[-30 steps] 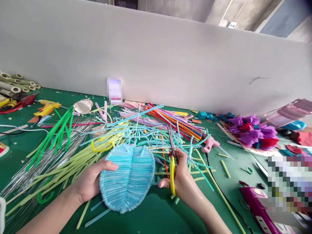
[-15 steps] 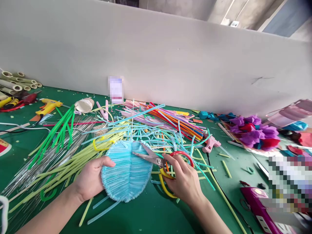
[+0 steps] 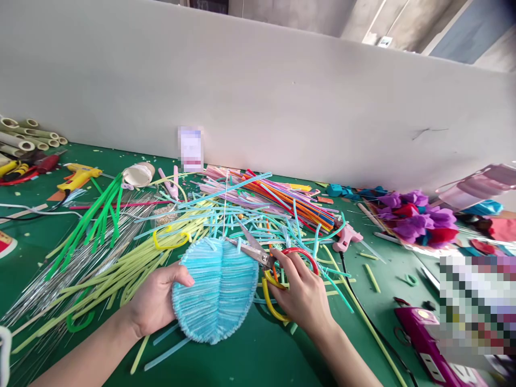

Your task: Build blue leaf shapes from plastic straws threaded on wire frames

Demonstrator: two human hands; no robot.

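A light blue leaf made of pipe cleaners [image 3: 215,295] is gripped at its left edge by my left hand [image 3: 159,295], thumb on the front face. A thin wire stem [image 3: 225,204] rises from the leaf's top. My right hand [image 3: 302,293] is wrapped round the handles of a pair of scissors [image 3: 262,258], one loop red and the other yellow. The scissor blades are spread apart at the leaf's upper right edge, near a short blue stub that sticks up there.
Green pipe cleaners [image 3: 108,215], yellow-green pipe cleaners [image 3: 133,269] and metal wires [image 3: 52,290] lie at left. A yellow glue gun [image 3: 80,176] is behind them. On the right are a pink glue gun [image 3: 346,236], purple fabric flowers [image 3: 415,220] and a magenta power strip [image 3: 423,338].
The leaf has shifted slightly down and right with my left hand. The scissors have moved from over the leaf's face to its upper right edge, blades still apart.
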